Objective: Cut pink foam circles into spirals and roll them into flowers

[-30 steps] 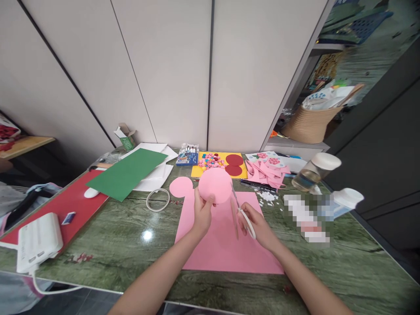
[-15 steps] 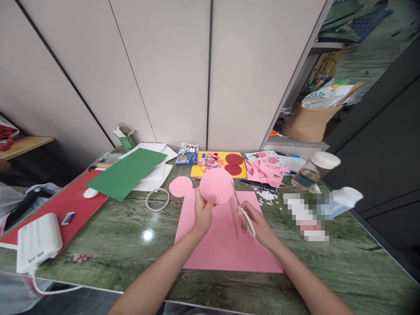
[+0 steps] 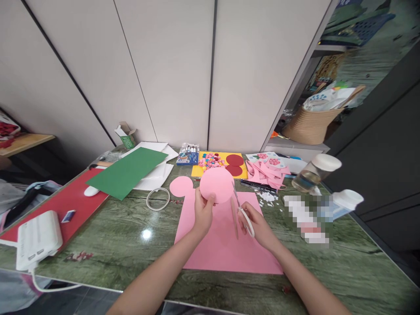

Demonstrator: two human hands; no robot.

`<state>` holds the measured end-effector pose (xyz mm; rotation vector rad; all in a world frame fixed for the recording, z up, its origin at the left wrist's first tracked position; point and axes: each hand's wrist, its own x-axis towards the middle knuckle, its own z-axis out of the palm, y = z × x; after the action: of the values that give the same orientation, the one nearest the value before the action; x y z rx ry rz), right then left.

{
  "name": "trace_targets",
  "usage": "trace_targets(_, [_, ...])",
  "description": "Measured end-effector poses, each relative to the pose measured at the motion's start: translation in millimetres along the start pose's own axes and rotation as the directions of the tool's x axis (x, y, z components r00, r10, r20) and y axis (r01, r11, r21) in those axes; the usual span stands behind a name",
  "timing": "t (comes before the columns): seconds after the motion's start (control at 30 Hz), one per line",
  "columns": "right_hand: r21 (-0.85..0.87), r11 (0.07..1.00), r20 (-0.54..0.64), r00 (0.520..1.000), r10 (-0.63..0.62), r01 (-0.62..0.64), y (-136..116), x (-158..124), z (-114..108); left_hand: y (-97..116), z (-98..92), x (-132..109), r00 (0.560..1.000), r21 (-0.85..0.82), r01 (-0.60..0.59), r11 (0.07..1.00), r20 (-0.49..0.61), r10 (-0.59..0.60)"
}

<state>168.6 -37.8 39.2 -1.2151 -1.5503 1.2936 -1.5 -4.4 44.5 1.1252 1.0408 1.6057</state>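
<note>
A pink paper circle (image 3: 216, 184) is pinched between the thumb and fingers of my left hand (image 3: 204, 211), raised above the table. My right hand (image 3: 255, 222) grips white-handled scissors (image 3: 246, 223), whose blades meet the circle's right edge. A narrow pink strip (image 3: 235, 218) hangs below the blades. Under both hands lies a large pink sheet (image 3: 226, 253), its upper part partly hidden by them. Another pink circle (image 3: 181, 187) rests at the sheet's upper left corner.
Left are a tape ring (image 3: 158, 199), green paper (image 3: 127, 173), a red sheet (image 3: 78, 210) and a white power bank (image 3: 39, 239). Behind lie pompoms (image 3: 211, 162) and dark red circles (image 3: 235, 160) on yellow paper. Pink scraps (image 3: 267, 173), a jar (image 3: 315, 173) and a white-lidded bottle (image 3: 344, 204) stand right.
The camera view has shifted slightly. Both hands, the paper circle and the scissors keep nearly the same positions.
</note>
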Motion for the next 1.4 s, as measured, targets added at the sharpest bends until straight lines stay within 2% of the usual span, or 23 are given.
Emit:
trace_targets(0.23, [0.021,1.000,0.009,1.000,-0.001,0.001,-5.8,-1.2,1.2,-1.2,0.1,-0.7,1.000,0.015,0.012,1.000,-0.007,-0.012])
trace_targets(0.67, [0.029,0.999,0.005,1.000,-0.013,0.013,0.2,-0.1,-0.7,1.7,-0.4,-1.2,0.999,-0.038,0.044,0.998,0.030,-0.043])
trace_targets(1.4, [-0.001,1.000,-0.008,1.000,0.016,-0.016,-1.3,-0.4,0.5,1.4,0.6,0.7,1.000,0.040,-0.003,0.999,-0.026,0.004])
